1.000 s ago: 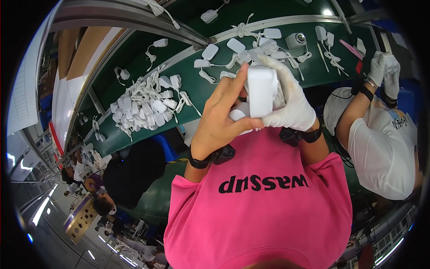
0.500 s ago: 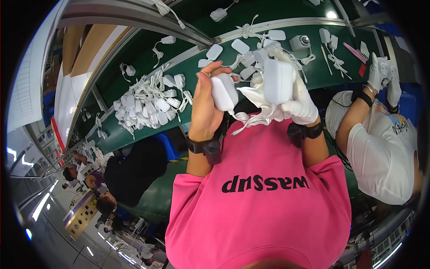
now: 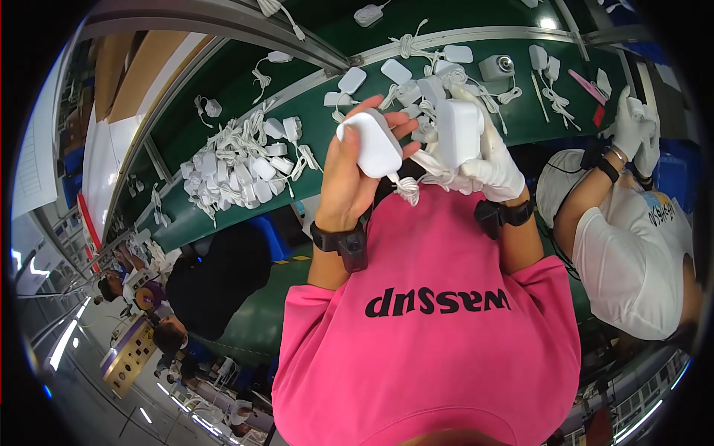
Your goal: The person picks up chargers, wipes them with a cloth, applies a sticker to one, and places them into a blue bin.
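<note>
My bare left hand (image 3: 345,181) grips a white power adapter (image 3: 377,146), its broad smooth face turned up and the thumb lying along its edge. From that adapter's lower end hangs a bundled white cord (image 3: 406,190). In a white glove, my right hand (image 3: 500,165) holds a second white adapter (image 3: 459,134) upright beside the first, a small gap between them. Part of that adapter's cord is hidden by the glove. Just beyond both hands, several more white adapters (image 3: 407,92) with coiled cords lie on the green worktop (image 3: 320,93).
A large heap of corded adapters (image 3: 238,171) lies to the left on the worktop. A metal frame rail (image 3: 223,22) crosses above. At the far right are a grey-white box-shaped device (image 3: 497,68) and pink tweezers-like tool (image 3: 587,86). A gloved co-worker (image 3: 628,245) sits at right.
My left hand has turned its adapter so the broad face shows, and its cord has swung closer in. The right hand's adapter has turned slightly, showing more of its side.
</note>
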`<state>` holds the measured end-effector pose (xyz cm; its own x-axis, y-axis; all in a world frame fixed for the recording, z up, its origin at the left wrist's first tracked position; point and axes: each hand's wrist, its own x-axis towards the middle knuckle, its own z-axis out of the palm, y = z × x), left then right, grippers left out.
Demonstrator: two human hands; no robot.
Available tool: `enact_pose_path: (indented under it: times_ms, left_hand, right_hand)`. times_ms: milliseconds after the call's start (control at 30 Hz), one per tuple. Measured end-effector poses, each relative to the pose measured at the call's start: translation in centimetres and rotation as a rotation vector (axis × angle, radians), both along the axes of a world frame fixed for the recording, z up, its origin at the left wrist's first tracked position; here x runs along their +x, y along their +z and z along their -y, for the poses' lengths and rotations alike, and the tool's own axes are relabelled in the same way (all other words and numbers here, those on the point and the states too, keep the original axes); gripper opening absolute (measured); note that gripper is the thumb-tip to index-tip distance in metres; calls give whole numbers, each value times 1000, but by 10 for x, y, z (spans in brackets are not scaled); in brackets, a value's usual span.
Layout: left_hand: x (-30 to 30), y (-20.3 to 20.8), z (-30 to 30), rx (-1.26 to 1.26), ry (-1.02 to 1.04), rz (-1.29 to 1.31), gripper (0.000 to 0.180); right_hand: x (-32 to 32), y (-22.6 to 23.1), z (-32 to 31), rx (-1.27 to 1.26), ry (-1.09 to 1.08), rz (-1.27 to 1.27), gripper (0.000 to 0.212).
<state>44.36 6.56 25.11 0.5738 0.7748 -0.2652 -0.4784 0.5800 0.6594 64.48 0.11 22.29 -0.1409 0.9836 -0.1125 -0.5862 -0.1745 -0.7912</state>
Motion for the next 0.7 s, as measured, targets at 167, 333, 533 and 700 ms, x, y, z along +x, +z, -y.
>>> enact_pose_path:
  times_ms: [167, 333, 533, 700]
  left_hand:
    - [4, 5, -2, -125, -2, 190, 57]
    - [9, 12, 0, -162, -23, 178, 58]
    - [14, 15, 5, -156, -38, 157, 56]
    - [8, 22, 3, -127, -13, 99, 56]
  right_hand:
    - [-1, 2, 1, 55, -15, 146, 89]
    - [-3, 2, 0, -59, -3, -11, 81]
    - [19, 2, 6, -235, 179, -186, 68]
    - [7, -28, 9, -181, 15, -841, 76]
